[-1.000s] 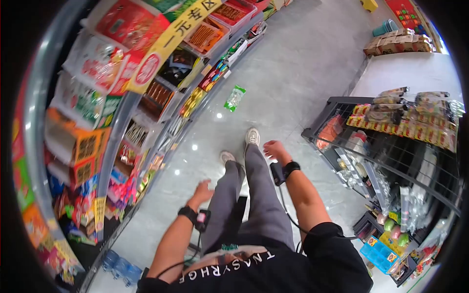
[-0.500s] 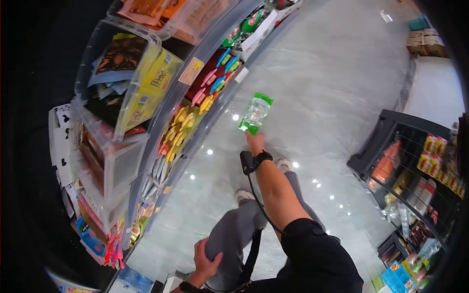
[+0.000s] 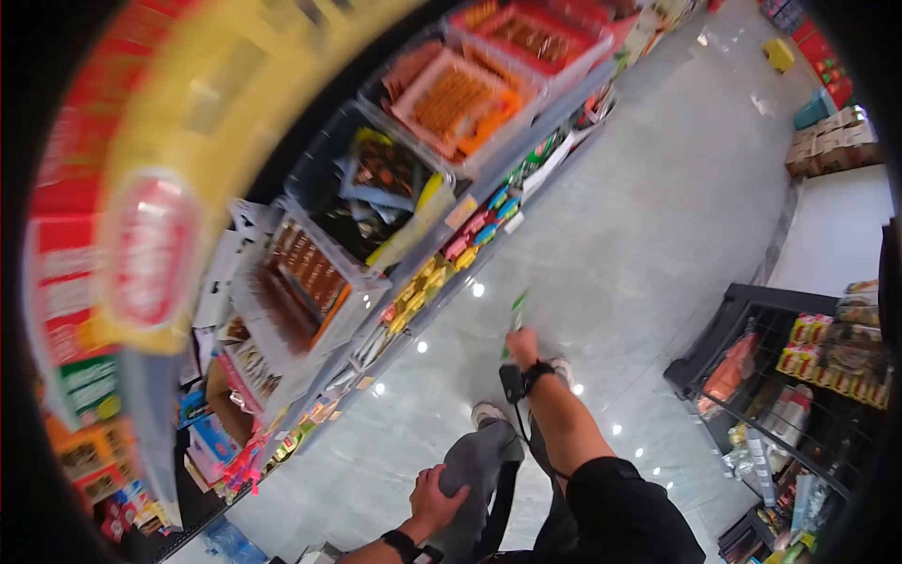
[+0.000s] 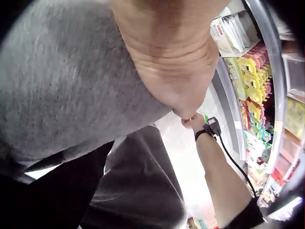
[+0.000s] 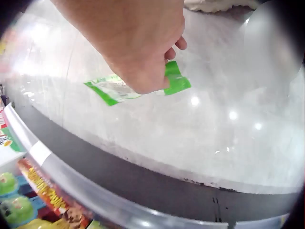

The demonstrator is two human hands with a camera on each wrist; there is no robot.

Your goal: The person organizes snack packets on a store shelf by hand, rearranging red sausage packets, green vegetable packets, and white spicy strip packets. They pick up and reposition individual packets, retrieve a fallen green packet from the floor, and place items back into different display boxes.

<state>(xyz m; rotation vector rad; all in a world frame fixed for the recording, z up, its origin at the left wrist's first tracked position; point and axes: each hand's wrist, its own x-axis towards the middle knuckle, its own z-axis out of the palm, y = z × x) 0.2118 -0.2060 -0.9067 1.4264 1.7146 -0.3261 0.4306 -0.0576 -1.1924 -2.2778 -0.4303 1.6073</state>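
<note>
A green and clear plastic snack packet [image 3: 519,308] is pinched in my right hand [image 3: 523,346], above the floor in front of my shoes. In the right wrist view the packet [image 5: 177,80] sticks out on both sides of that hand, green at its two ends. The hand covers its middle. My left hand [image 3: 435,500] rests on my bent knee and holds nothing. The left wrist view shows its wrist and heel [image 4: 176,71] against the grey trouser leg [image 4: 71,81].
On the left runs a shelf unit with plastic bins of snacks [image 3: 451,103] and a lower row of colourful toys [image 3: 479,230]. At the right is a black wire rack [image 3: 780,376] of packets. Grey tiled floor [image 3: 639,235] lies between them.
My right hand has reached down to the packet lying on the floor and lifted it, turning it edge-on. My left hand has come to my knee.
</note>
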